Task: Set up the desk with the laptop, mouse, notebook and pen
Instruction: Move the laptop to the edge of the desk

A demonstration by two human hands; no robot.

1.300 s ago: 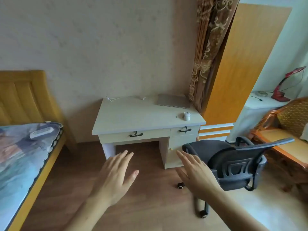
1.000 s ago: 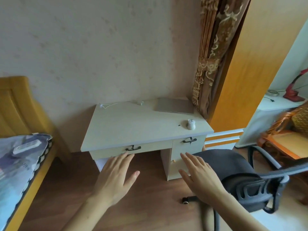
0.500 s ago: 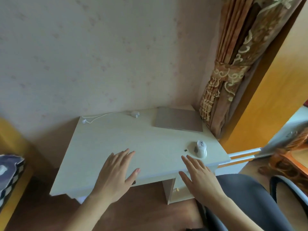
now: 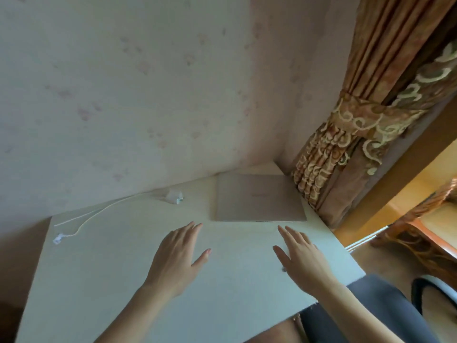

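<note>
A closed grey laptop [image 4: 258, 198] lies flat at the back right corner of the pale desk [image 4: 103, 263], against the wall. My left hand [image 4: 179, 258] hovers over the desk's middle, fingers straight and empty, fingertips just short of the laptop's front left corner. My right hand [image 4: 303, 261] is held out the same way, open and empty, its fingertips near the laptop's front edge. The mouse is hidden behind my right hand. No notebook or pen shows.
A white charger plug [image 4: 174, 195] with its cable [image 4: 84, 220] lies along the desk's back left. A tied patterned curtain [image 4: 346, 149] hangs at the desk's right end. A dark office chair [image 4: 380, 308] stands at the lower right, wooden furniture [image 4: 425, 233] beyond it.
The view has closed in on the desk. Both open hands have travelled forward from in front of the desk to above its top, close to the laptop. The mouse is now covered by my right hand.
</note>
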